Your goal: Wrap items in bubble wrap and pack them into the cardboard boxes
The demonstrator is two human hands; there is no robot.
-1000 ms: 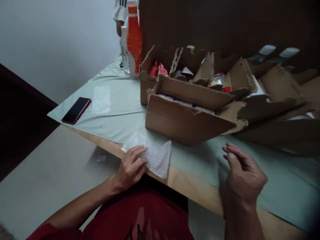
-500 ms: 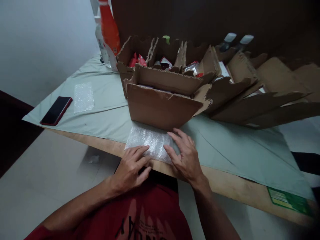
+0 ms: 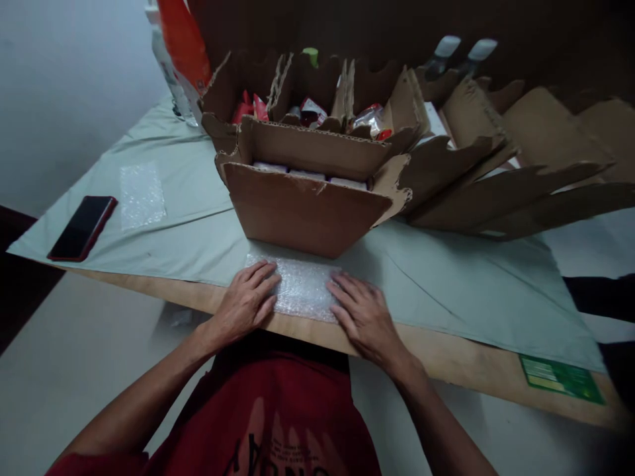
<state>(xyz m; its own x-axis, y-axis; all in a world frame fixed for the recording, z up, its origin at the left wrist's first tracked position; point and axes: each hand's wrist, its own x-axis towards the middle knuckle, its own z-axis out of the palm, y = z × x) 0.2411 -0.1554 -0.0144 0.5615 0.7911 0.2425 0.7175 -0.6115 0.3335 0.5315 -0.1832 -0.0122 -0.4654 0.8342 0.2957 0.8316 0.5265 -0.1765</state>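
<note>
A clear bubble-wrap sheet [image 3: 303, 289] lies flat at the table's front edge, just before a cardboard box [image 3: 292, 211]. My left hand [image 3: 248, 296] rests on the sheet's left end, fingers stretched out and palm down. On the right end, my right hand [image 3: 364, 317] lies with its fingers spread over the wrap. Both hands press down from above and grip nothing. The ends of the sheet are partly hidden beneath the fingers. Inside the front box, tops of several pale packs [image 3: 307, 176] show.
Behind stand several cardboard bins [image 3: 317, 99] with red packets and other goods. Further bins [image 3: 496, 185] stretch to the right. At left lie a phone [image 3: 83, 228] and another bubble-wrap piece [image 3: 142, 194]. An orange bottle [image 3: 184, 46] stands at the back left.
My left hand has moved left and forward onto the sheet's left end. My right hand has lowered flat onto the right end. The view has shifted slightly.
</note>
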